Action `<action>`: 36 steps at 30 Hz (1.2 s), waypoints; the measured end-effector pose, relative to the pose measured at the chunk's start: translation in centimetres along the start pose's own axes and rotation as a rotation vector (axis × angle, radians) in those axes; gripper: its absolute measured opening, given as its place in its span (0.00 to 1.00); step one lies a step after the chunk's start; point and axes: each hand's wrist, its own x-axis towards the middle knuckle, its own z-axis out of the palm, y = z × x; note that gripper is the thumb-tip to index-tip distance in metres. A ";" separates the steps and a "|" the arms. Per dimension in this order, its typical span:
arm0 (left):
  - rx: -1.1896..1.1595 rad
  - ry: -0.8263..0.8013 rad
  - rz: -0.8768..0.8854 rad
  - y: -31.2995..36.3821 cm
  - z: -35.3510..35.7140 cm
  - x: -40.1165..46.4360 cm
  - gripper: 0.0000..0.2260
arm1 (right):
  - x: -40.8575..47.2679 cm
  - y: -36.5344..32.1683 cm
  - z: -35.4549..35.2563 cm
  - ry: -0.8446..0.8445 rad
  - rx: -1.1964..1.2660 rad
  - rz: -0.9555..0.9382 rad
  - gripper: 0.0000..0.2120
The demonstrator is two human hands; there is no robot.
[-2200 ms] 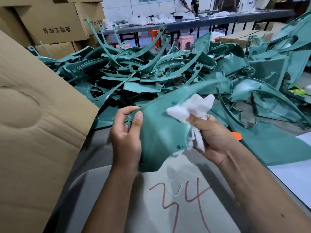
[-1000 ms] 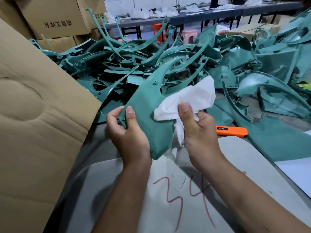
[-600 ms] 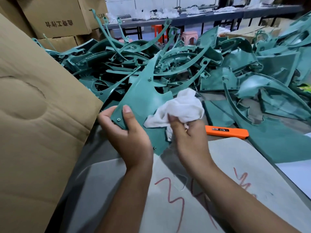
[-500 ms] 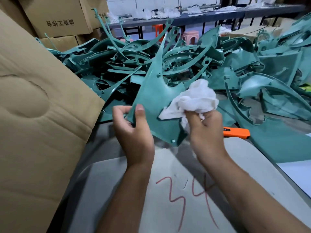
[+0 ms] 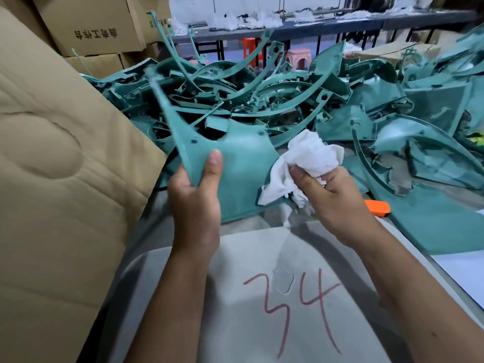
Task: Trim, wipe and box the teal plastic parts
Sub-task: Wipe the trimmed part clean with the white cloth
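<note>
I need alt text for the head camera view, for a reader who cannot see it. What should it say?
The left hand grips a teal plastic part while the right hand holds a crumpled white cloth at its edge. Behind lies a heap of teal parts; a cardboard sheet stands at the left.

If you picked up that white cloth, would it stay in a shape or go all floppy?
Probably floppy: the crumpled white cloth bunches above the right hand that grips it, and a loose corner droops below. It likely weighs very little, since a few fingers hold it. It seems unlikely to slip, being soft and wrinkled.
</note>
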 end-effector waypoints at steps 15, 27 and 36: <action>-0.112 0.061 0.094 -0.8 1.6 -1.1 0.06 | -0.9 -1.7 4.3 0.108 0.534 0.141 0.24; 0.063 -0.377 0.141 -0.4 1.9 -2.7 0.07 | 0.2 -0.2 2.6 0.802 0.274 0.171 0.13; -0.049 -0.210 0.136 -1.5 3.1 -3.6 0.08 | -1.0 -1.8 5.4 0.388 0.741 0.288 0.14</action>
